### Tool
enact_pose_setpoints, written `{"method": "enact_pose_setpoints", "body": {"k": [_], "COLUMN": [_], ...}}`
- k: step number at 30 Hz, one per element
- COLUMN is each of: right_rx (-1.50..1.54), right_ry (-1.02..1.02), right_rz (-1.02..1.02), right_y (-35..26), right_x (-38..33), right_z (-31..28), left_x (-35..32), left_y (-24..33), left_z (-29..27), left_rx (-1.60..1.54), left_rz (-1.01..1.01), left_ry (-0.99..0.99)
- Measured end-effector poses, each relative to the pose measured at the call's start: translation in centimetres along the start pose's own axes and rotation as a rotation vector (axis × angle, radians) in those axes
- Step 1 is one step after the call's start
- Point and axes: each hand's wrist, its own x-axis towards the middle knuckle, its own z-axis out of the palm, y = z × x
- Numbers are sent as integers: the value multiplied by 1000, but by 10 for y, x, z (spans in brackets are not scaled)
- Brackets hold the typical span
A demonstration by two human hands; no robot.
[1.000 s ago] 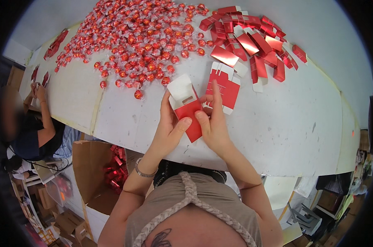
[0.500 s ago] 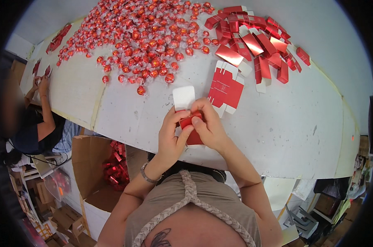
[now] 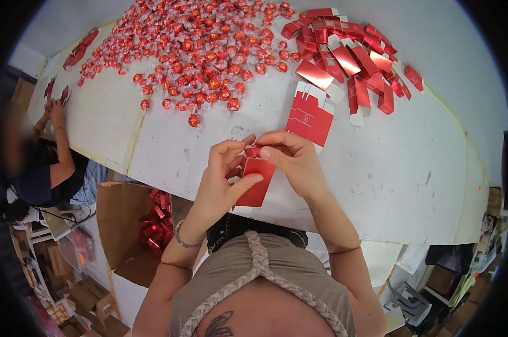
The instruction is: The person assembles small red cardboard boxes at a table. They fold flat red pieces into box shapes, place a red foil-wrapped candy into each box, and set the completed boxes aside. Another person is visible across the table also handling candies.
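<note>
Between my hands, near the table's front edge, is a small red carton (image 3: 257, 182) standing tilted, its long red side toward me. My left hand (image 3: 220, 174) grips it from the left, the thumb lying across its front face. At its far end, my right hand (image 3: 293, 160) has thumb and fingers on the top flaps. Those flaps are partly hidden by my fingers. Just beyond my right hand lies a flat, unfolded red carton (image 3: 311, 121) with white tabs.
A large heap of red-wrapped round candies (image 3: 192, 50) covers the far table (image 3: 388, 174). Several red cartons (image 3: 349, 56) are piled at the far right. Below the table's left edge stands a cardboard box (image 3: 116, 224) with red cartons inside. A co-worker's hands (image 3: 55, 112) work at far left.
The white flap that stuck up from the carton no longer shows, and more of its red side faces me. My fingers have shifted to its far end.
</note>
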Motion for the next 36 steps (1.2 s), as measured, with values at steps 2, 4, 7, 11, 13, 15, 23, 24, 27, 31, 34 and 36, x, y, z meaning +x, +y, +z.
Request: {"method": "enact_pose_setpoints", "body": {"k": [2,4,7,11,13,15,23,24,27,31,34,36], "right_rx": [-55,-107,-203,-334,-381,-423,-1070,-1034,-922,-734,-871,-956], "right_ry": [-8,-17,5,53,-5,-104,555,604,708,551,203,105], "right_rz": [14,-12,-85,-195,-165,6,21,49,57,-145,-282,-362], "right_y": [-1,1,5,14,16,10,28,29,19,3,-11,-15], "right_x": [0,-1,-5,-25,-27,-28,33,26,15,-5,-18,-19], "right_z": [-4,-5,-6,9,6,-13,-152,-143,-121,-86,-42,-25], "left_x": [0,-2,-3,-4,-6,-12,20,17,18,40,57,60], "left_y": [2,3,4,-2,-9,-10,-39,-37,-41,-38,-47,-43], "left_z": [3,3,0,-5,-6,-2,-20,-12,6,25,39,35], "left_rx": [-16,-30,-18,76,75,26,210,218,228,10,-502,-606], "left_rz": [52,60,16,59,24,-121,294,223,146,68,-144,-150], "left_ry": [-7,-3,15,49,57,48,306,283,196,94,155,114]}}
